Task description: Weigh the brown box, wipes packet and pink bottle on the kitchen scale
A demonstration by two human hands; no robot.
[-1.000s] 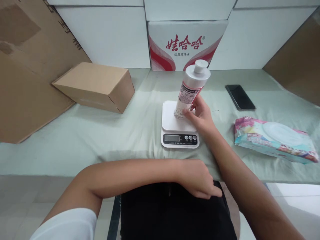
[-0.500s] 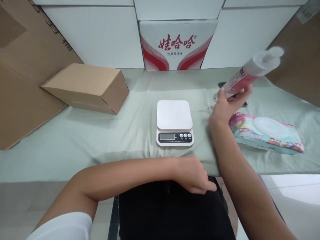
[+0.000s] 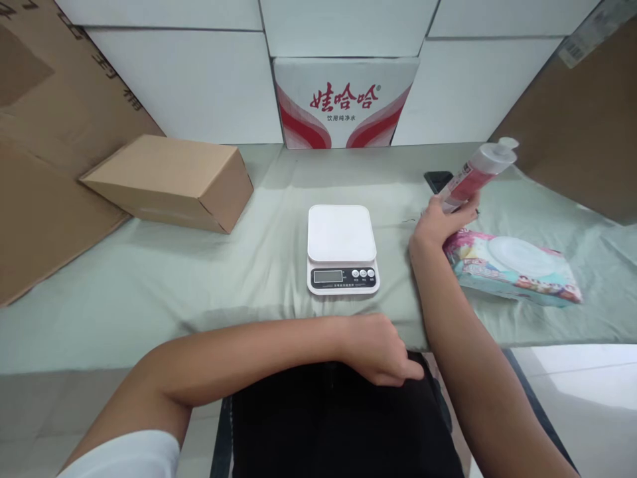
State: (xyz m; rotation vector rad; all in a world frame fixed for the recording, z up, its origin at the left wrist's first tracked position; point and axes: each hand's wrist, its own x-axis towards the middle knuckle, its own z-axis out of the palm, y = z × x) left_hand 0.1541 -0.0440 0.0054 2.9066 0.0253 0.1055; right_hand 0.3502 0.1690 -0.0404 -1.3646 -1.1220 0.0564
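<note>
The right hand [image 3: 444,218] wraps round one tilted bottle [image 3: 472,178], right of one scale [image 3: 341,234], near one phone [image 3: 436,180] and one wipes pack [image 3: 515,267]; the left hand [image 3: 379,348], loosely closed with nothing visible in it, is near the front edge of the desk [image 3: 269,265].

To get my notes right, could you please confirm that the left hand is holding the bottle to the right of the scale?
Not quite: the head view shows the right hand, not the left hand, holding the bottle to the right of the scale.
</note>
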